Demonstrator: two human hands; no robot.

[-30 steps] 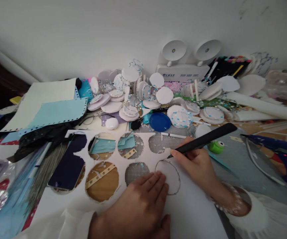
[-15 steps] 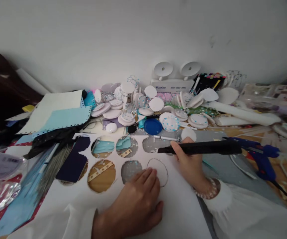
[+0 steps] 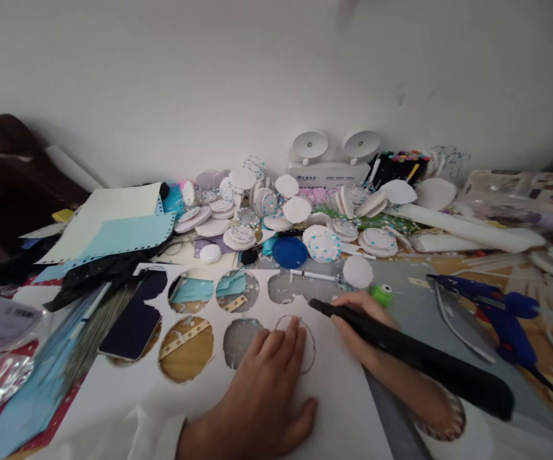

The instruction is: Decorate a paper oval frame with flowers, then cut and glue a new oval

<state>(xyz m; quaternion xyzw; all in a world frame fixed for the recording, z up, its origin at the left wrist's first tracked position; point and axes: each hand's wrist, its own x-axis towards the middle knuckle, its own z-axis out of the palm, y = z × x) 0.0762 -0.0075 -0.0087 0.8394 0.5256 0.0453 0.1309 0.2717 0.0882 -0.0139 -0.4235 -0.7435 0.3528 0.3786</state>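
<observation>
A large white sheet [image 3: 338, 402] with several round holes cut through it lies before me, rough at the hole edges. My left hand [image 3: 269, 383] rests palm down on it, fingers stretched out, partly covering a drawn or scored circle [image 3: 312, 348]. My right hand [image 3: 369, 319] is closed round a long black utility knife [image 3: 429, 361]. The knife slants down to the right, its narrow end just right of the circle's top; I cannot tell whether that end touches the sheet. A dark blue phone-like slab [image 3: 132, 326] shows at the leftmost holes.
White discs [image 3: 242, 236], some edged with blue beads, crowd the back. A blue lid [image 3: 289, 252] lies among them. To the right is a blue glue gun [image 3: 501, 306] with its cord. Papers [image 3: 108, 211] and thin wires [image 3: 98, 345] occupy the left. A twin-head lamp [image 3: 328, 172] stands by the wall.
My right hand has swung the utility knife from nearly level to slanting, its back end now lower and nearer me. A small green figure now shows behind that hand. The left hand stays on the sheet.
</observation>
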